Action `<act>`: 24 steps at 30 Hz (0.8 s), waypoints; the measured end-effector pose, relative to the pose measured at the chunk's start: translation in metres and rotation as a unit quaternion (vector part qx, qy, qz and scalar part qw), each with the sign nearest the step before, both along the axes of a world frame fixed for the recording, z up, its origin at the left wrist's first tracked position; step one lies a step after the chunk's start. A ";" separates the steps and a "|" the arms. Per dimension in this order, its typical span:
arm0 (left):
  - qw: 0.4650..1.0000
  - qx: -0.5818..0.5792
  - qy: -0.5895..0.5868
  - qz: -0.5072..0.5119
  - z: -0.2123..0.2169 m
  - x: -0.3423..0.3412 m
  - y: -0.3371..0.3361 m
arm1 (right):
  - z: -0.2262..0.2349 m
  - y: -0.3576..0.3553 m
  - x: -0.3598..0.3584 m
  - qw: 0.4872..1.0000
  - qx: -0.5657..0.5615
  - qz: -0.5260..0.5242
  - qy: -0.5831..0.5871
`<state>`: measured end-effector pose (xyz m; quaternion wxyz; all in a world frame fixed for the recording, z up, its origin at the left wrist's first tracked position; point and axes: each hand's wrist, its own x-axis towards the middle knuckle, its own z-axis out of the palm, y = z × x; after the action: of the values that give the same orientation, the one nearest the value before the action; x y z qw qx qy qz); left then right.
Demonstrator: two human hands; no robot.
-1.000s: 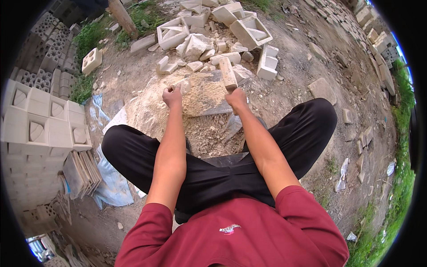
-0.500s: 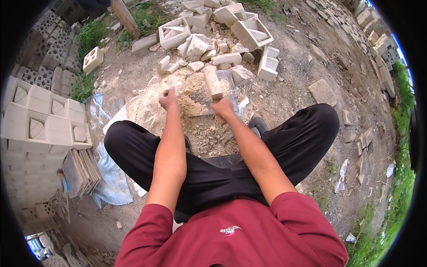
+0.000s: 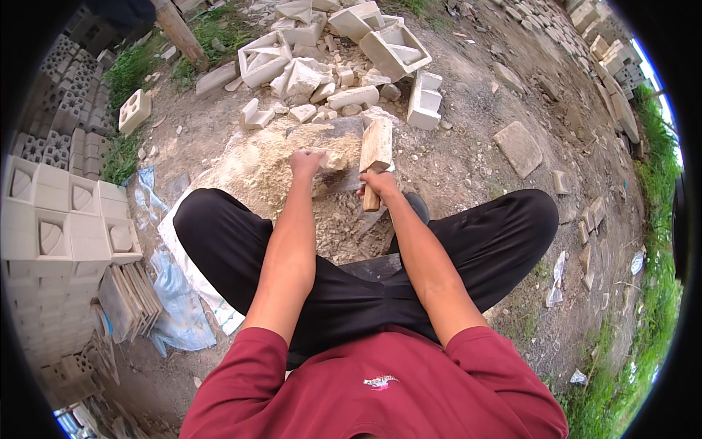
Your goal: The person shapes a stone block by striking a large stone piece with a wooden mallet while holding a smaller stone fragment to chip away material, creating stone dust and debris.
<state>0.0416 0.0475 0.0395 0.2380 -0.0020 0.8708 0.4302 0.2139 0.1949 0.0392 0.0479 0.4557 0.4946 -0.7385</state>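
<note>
My right hand (image 3: 376, 184) is wrapped round the handle of a wooden mallet (image 3: 376, 144). Its blocky, pale head points away from me. Just left of it, my left hand (image 3: 306, 162) is closed on a pale chunk of broken block (image 3: 333, 160), its far end sticking out toward the mallet. The chunk is low over a dark flat slab (image 3: 344, 127), apart from the mallet head. Crumbled yellowish grit (image 3: 252, 159) covers part of the slab and heaps up to its left, between my knees and the rubble.
Beyond the slab lies a rubble heap (image 3: 353, 97) with several broken hollow blocks (image 3: 395, 50). Stacked pale blocks (image 3: 55, 219) rise at the left, above leaning thin boards (image 3: 131, 293) and blue plastic sheeting (image 3: 179, 307). A flat stone (image 3: 518, 148) lies at the right.
The mallet has moved right and turned, now beside the chunk. My left hand has shifted right with its chunk. The whole view has swung slightly, moving the rubble left and up.
</note>
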 end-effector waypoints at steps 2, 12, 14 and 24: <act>0.998 -0.037 0.050 -0.010 0.004 0.002 0.004 | 0.001 0.005 0.002 1.000 -0.009 -0.007 -0.011; 0.992 -0.098 0.083 0.010 0.025 0.004 0.028 | 0.054 0.007 -0.033 0.964 0.227 0.046 0.130; 0.992 -0.103 0.066 0.014 0.022 -0.001 0.026 | 0.070 -0.003 -0.046 0.957 0.242 0.029 0.159; 0.984 -0.112 0.135 -0.001 0.043 0.015 0.041 | 0.013 -0.016 -0.023 0.939 0.312 0.144 -0.020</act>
<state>0.0566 0.0883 0.0821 0.1170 0.0309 0.9375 0.3262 0.1912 0.1785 0.0526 0.0198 0.3864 0.7594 -0.5231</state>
